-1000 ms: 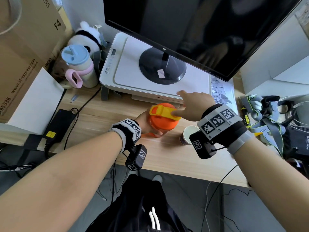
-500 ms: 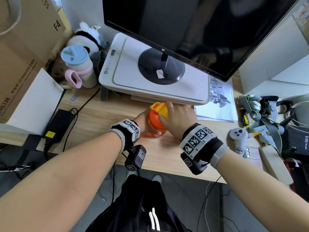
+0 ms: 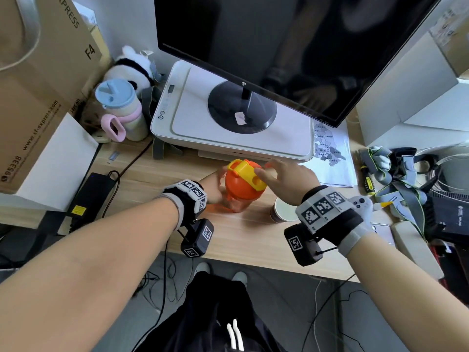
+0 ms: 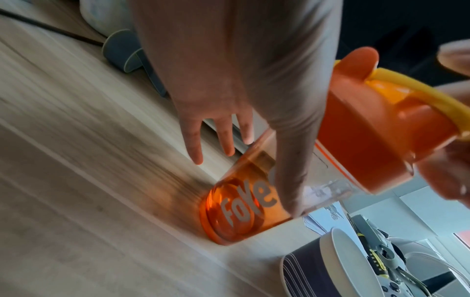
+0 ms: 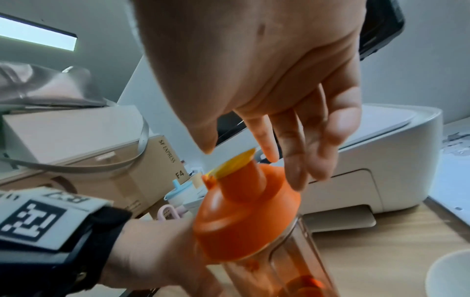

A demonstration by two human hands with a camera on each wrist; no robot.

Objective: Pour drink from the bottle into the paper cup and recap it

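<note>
An orange bottle (image 3: 241,196) with an orange lid (image 5: 244,217) and a yellow flip cap (image 3: 247,172) stands on the wooden desk (image 3: 228,237). My left hand (image 3: 218,181) grips its clear body from the left, with the thumb across the front (image 4: 287,160). My right hand (image 3: 269,171) hovers at the lid's right side. Its fingers are loosely extended, and its thumb tip touches the yellow cap (image 5: 234,163). The white paper cup (image 3: 284,210) stands upright just right of the bottle, partly hidden under my right wrist. What is inside the cup cannot be seen.
A white printer (image 3: 228,128) carrying a monitor (image 3: 291,47) stands right behind the bottle. A pastel lidded mug (image 3: 121,110) and a cardboard box (image 3: 38,85) are at the left. A white controller (image 3: 360,203), straps (image 3: 396,174) and a printed sheet (image 3: 330,153) lie to the right.
Half a second ago my right hand lay over the lid. It has drawn back to the right, uncovering the yellow cap and the paper cup. My left hand still holds the bottle.
</note>
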